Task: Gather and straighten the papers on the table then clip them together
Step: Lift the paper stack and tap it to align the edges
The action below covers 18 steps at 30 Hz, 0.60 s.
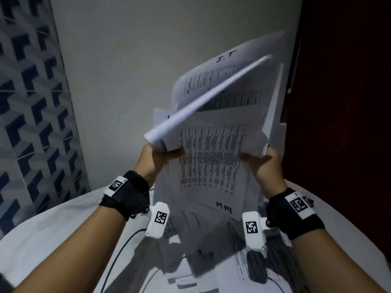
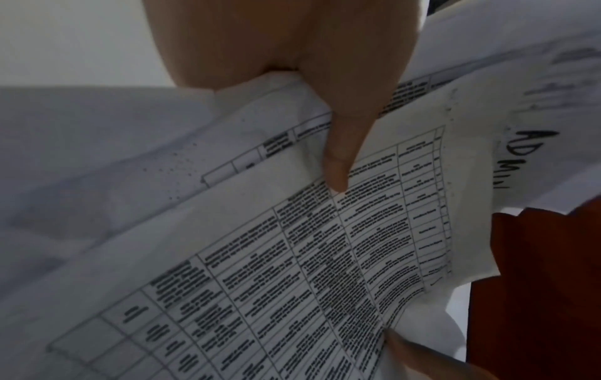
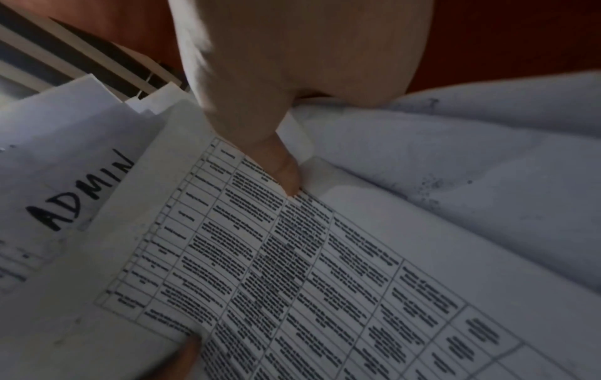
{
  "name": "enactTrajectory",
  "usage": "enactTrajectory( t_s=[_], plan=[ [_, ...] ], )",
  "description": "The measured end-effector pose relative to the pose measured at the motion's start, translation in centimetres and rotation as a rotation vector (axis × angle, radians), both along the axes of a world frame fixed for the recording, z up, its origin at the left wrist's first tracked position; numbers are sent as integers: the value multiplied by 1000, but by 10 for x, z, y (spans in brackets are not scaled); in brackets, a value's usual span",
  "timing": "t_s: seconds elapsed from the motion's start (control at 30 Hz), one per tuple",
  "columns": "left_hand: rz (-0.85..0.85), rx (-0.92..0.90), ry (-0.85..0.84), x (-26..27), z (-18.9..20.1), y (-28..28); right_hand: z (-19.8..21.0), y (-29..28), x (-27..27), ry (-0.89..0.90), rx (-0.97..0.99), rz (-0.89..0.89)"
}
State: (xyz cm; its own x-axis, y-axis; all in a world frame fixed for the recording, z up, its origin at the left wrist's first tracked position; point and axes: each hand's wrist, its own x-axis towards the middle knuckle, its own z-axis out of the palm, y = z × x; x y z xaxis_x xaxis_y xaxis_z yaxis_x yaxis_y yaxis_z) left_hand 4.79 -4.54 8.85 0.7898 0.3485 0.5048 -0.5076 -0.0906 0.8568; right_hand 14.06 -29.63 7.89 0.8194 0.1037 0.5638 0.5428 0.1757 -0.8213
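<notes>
I hold a loose bundle of printed papers (image 1: pixel 211 157) up in the air above the table, the sheets fanned and uneven, one flapping and blurred. My left hand (image 1: pixel 167 153) grips the bundle's left edge, and its thumb (image 2: pixel 338 159) presses on the top table-printed sheet (image 2: pixel 292 257). At the right edge my right hand (image 1: pixel 254 159) grips the bundle with its thumb (image 3: pixel 279 164) on the same sheet (image 3: pixel 292 270). A sheet marked ADMIN (image 3: pixel 65 200) sticks out behind. No clip shows in any view.
Below my wrists, more printed sheets (image 1: pixel 264 263) lie on the round table covered by a white cloth (image 1: pixel 53 229). A thin black cable (image 1: pixel 118 256) runs across it. A plain wall stands ahead, and a dark red door (image 1: pixel 342 102) is at the right.
</notes>
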Motion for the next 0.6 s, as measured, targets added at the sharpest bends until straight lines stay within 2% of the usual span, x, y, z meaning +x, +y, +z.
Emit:
enactTrajectory(
  t_s=[0.2,0.27,0.33,0.43,0.53,0.6],
  plan=[
    [62,-80,116,10,4,13,14,3,3,46,52,-47],
    [95,-74,153,17,6,18,15,3,2,-22,15,-126],
    [54,-104,177,19,10,16,14,3,0,-92,-44,-184],
    [-35,-127,213,16,14,8,11,3,-1,-96,-121,-248],
    [-79,-85,338,15,12,11,14,-1,1,52,-221,-191],
    [-132,-74,405,10,11,17,18,-4,1,200,-146,-55]
  ],
)
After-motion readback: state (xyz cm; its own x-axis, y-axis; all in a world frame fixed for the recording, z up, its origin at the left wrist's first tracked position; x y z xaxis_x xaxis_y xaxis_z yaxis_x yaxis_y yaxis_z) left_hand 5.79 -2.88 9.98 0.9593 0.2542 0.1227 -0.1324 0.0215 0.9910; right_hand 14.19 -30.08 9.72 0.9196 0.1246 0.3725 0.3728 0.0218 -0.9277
